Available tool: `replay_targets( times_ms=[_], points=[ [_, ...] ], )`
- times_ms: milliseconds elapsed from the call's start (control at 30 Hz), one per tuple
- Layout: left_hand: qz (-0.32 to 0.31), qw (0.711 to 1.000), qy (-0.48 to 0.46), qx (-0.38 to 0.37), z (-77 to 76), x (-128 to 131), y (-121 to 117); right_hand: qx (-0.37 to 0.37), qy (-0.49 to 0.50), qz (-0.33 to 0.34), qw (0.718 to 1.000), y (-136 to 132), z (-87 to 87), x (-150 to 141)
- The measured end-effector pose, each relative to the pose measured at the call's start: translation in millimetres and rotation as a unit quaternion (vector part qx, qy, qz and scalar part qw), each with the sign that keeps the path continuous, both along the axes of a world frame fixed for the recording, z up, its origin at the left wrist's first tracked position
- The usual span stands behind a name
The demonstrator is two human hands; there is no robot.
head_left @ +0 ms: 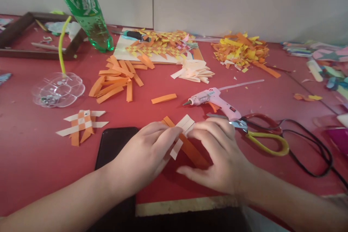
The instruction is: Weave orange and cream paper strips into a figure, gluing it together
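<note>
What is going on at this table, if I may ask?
A person is working folded paper strips by hand. The left hand pinches a flat cream paper strip where it crosses a long orange paper strip. The right hand is open close beside them, its thumb spread apart; whether it touches the paper is hard to tell. A woven orange-and-cream paper figure lies left of the flat black phone.

Rear boundary: an off-white wall (217, 3), divided by one dark vertical seam (152, 0) left of centre. The red tabletop (32, 174) extends back to it; a thin dark joint line (307, 91) crosses at right. Front edge: pale strip (185, 206), dark space below. Lighting appears soft.
</note>
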State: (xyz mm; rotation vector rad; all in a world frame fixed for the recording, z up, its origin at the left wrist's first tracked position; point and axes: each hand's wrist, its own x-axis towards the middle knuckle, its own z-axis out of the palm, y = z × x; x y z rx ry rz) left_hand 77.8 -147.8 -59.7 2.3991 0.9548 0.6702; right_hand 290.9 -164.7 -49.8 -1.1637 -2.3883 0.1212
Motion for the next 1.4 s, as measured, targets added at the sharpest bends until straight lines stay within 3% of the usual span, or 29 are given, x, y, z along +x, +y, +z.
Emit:
replay_targets(
  times_ms=[267, 433, 767, 1233, 1400],
  points=[
    [0.010, 1.000, 0.010, 0.019, 5.7, 2.4, 1.3, -0.047, 0.091, 0.002, 0.995, 11.0, 0.8, -6.1],
    [-0.025, 0.998, 0.000, 0.050, 4.5, 4.0, 4.5, -0.075, 0.109, -0.031, 0.991, 11.4, 0.7, -4.5],
    [-0.031, 0.995, 0.008, 0.093, 7.4, 2.3, 4.4, -0.097, 0.068, -0.083, 0.990, 10.9, -6.0, -0.5],
    [-0.031, 0.989, 0.054, 0.133, 6.0, 4.0, 2.0, -0.070, 0.044, -0.086, 0.993, 12.7, -10.8, -0.2],
    [-0.061, 0.989, 0.047, 0.123, 4.8, 5.4, 2.3, -0.061, 0.038, -0.093, 0.993, 11.9, -10.1, 0.5]
  ],
)
